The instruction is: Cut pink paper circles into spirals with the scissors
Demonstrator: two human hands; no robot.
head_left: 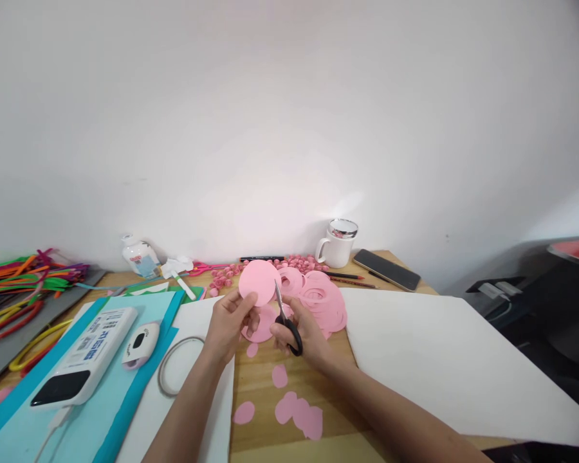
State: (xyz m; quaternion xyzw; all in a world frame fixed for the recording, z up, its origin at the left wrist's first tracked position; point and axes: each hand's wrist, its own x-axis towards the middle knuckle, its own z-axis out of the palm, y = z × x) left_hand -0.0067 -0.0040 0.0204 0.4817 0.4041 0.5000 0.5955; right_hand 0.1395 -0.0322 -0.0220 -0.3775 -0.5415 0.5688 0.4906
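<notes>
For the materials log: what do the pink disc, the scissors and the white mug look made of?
Pink disc: matte paper or thin foam, flat and cleanly cut. Scissors: shiny metal blades, black handles, probably plastic. White mug: glossy, likely ceramic; its lid mirrors light, seemingly metal.

Both forearms are extending bare from the near edge, angling toward each other and almost meeting at centre. Left hand (231,321) is standing raised, thumb and fingertips pinching a pink paper disc (259,281) at its lower edge. Right hand (305,333) is sitting just beside it, fingers threaded through the black handles of scissors (287,326), blades pointing up. Both wrists are hovering above the worktop (265,386).
</notes>
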